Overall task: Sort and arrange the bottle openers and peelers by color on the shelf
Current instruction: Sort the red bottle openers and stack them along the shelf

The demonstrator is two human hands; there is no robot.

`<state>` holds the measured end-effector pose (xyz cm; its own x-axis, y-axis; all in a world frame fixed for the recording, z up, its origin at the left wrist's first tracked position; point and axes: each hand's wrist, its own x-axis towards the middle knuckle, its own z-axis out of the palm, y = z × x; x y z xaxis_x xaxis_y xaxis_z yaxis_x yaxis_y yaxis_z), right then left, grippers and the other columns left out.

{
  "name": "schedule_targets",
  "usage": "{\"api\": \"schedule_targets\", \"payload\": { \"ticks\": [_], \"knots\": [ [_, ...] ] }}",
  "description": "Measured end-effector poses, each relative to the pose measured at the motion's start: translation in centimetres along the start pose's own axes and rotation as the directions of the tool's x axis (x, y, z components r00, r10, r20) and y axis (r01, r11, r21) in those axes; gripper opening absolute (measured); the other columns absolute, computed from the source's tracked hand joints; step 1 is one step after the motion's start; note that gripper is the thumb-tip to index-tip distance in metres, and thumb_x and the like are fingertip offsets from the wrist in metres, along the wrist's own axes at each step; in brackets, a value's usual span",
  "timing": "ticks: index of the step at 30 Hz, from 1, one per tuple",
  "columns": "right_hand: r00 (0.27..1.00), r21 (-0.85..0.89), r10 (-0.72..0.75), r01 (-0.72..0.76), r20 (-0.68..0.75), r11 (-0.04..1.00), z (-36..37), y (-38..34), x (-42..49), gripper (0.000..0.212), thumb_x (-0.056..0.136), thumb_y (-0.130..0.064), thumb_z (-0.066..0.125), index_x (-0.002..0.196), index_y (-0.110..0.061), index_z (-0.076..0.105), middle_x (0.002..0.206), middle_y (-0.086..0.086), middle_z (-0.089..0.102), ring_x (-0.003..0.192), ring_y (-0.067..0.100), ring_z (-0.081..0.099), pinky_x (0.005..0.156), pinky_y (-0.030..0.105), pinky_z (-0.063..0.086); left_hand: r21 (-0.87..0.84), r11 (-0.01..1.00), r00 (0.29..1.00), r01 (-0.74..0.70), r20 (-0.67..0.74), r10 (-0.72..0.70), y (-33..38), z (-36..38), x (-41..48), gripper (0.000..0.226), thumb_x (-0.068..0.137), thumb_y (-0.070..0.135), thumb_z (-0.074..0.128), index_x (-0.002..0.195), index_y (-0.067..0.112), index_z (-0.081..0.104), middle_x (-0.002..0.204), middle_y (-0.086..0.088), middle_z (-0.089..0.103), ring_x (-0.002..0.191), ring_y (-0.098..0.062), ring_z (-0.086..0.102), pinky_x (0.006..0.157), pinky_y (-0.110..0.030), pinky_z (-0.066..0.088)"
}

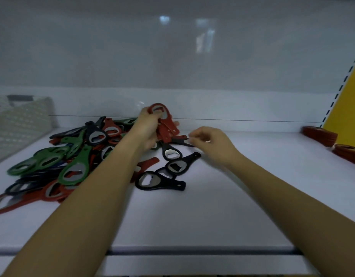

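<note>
The left hand (148, 126) grips a bunch of red openers (167, 129) above the mixed pile (72, 156) on the shelf (212, 206). The right hand (210, 144), fingers curled and blurred, reaches a black opener (179, 141); I cannot tell if it is gripped. Best to move blacks aside and keep the reds aligned.

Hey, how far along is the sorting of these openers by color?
Early. Done: red stacks at the right end of the shelf. In hand: left hand grips a red bunch; right hand reaches a black opener, grip blurred. Left: the mixed pile and loose black openers.
</note>
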<state>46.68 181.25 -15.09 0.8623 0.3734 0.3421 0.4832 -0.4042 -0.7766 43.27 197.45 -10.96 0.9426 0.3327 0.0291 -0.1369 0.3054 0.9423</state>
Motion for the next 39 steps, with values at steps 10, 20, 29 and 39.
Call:
{"api": "schedule_targets", "payload": {
  "ticks": [10, 20, 29, 39],
  "knots": [
    [0.988, -0.31, 0.086, -0.044, 0.124, 0.95, 2.4, -0.3, 0.1, 0.024, 0.08, -0.04, 0.066, 0.082, -0.017, 0.068, 0.096, 0.0, 0.066, 0.099, 0.017, 0.056, 0.079, 0.028, 0.044, -0.031, 0.999, 0.995, -0.034, 0.091, 0.037, 1.2, -1.8, 0.4, 0.037, 0.098, 0.018, 0.047, 0.128, 0.037, 0.043, 0.096, -0.006, 0.049, 0.084, -0.017, 0.053, 0.074, -0.037, 0.05],
    [0.809, -0.148, -0.208, 0.339, 0.549, 0.929, 4.7, -3.8, 0.2, 0.033, 0.088, -0.024, 0.062, 0.121, -0.021, 0.062, 0.116, -0.01, 0.06, 0.102, 0.002, 0.052, 0.088, 0.014, 0.039, -0.116, 0.991, 0.994, -0.066, 0.084, 0.076, 2.0, -2.5, 0.4, 0.023, 0.093, 0.026, 0.054, 0.115, 0.026, 0.048, 0.09, -0.007, 0.055, 0.071, -0.014, 0.06, 0.055, -0.024, 0.053],
    [0.934, -0.204, -0.177, 0.247, 0.311, 0.947, 0.5, -2.4, 0.3, 0.018, 0.087, -0.021, 0.062, 0.103, -0.018, 0.071, 0.08, -0.025, 0.055, 0.072, -0.005, 0.055, 0.071, 0.014, 0.042, -0.118, 0.993, 0.998, -0.026, 0.045, 0.032, 2.0, -2.9, 0.8, 0.019, 0.096, 0.03, 0.05, 0.115, 0.026, 0.049, 0.097, -0.01, 0.053, 0.075, -0.014, 0.057, 0.07, -0.03, 0.057],
    [0.987, 0.446, 0.07, 0.002, -0.145, 0.895, 0.7, -2.3, 0.4, 0.016, 0.091, -0.011, 0.056, 0.104, -0.013, 0.065, 0.063, -0.003, 0.065, 0.053, 0.005, 0.062, 0.066, 0.02, 0.055, 0.014, 1.0, 0.975, -0.006, 0.224, 0.003, -0.6, -0.7, -0.1, 0.023, 0.096, 0.022, 0.048, 0.117, 0.03, 0.054, 0.104, -0.012, 0.054, 0.09, -0.024, 0.063, 0.084, -0.035, 0.054]
  ]
}}
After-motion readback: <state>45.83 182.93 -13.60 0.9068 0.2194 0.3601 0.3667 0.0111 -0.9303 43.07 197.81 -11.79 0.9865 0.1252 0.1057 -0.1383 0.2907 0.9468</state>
